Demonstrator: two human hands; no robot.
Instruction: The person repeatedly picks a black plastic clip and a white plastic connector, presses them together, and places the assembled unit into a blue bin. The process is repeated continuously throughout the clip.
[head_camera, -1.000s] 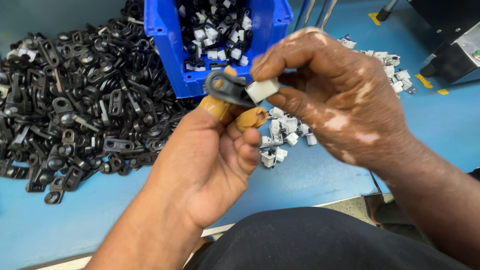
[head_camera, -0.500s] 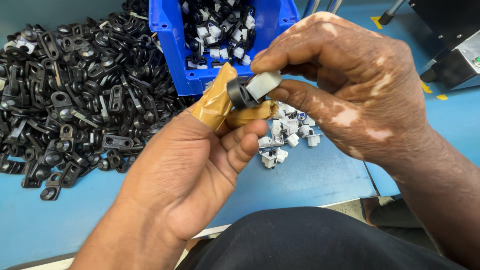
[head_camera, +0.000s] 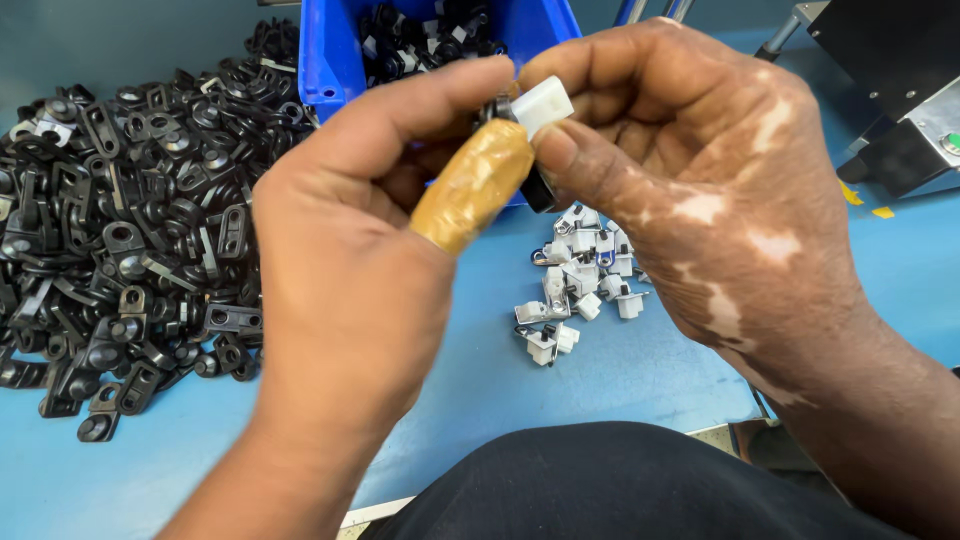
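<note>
Lap: a dark trouser leg (head_camera: 620, 485) fills the bottom edge, nearest the camera, below the rim of the blue table (head_camera: 620, 380).
Left hand (head_camera: 350, 270): raised over the table, back toward the camera, its thumb wrapped in tan tape (head_camera: 475, 185); forefinger and taped thumb are closed together on the small part held between both hands.
Right hand (head_camera: 700, 190): meets the left from the other side, fingers curled in, thumb and forefinger pinched shut on the same part.
Held part: a black clip (head_camera: 535, 185), mostly hidden by the fingers, with a white plastic block (head_camera: 542, 105) sticking out at the top between the two hands, in the air above the table.
Loose white pieces (head_camera: 580, 280): a small scatter of white-and-black clips lying on the table just under the hands.
Black heap (head_camera: 120, 230): a large pile of black plastic brackets on the table, to the left of the left hand.
Blue bin (head_camera: 335, 60): behind the hands, holding assembled black-and-white parts; its front wall is partly covered by the fingers.
Far right: a dark machine housing (head_camera: 890, 90) at the table's back corner.
</note>
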